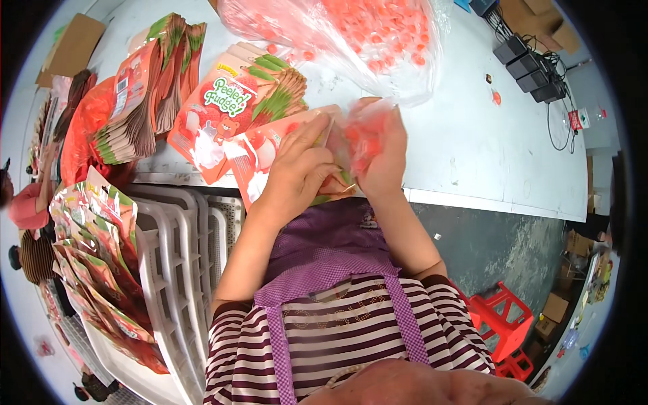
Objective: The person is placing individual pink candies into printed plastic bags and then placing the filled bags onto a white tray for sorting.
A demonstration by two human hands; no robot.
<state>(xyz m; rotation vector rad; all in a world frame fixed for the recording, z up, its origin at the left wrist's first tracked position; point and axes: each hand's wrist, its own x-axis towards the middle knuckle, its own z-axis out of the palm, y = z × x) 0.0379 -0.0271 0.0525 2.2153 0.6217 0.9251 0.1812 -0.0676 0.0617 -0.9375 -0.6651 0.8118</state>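
Note:
At the table's near edge my left hand (300, 165) grips a red printed pouch (253, 154), thumb and fingers at its mouth. The pouch lies tilted, with its mouth toward my right hand (388, 145). That hand is closed around a small clear plastic bag of red candies (364, 143), right beside the pouch mouth. Whether any of the bag is inside the pouch I cannot tell. Just beyond my left hand, a fanned stack of flat pouches (192, 138) lies on the table. Farther off spreads a large clear bag of wrapped red candies (385, 34).
More bundled pouches (155, 74) stand at the far left, by a red plastic bag (88, 128). Filled pouches (101, 250) sit in stacked white crates (162, 270) on my left. Black devices with cables (533, 67) lie far right. A red stool (503, 317) stands on the floor.

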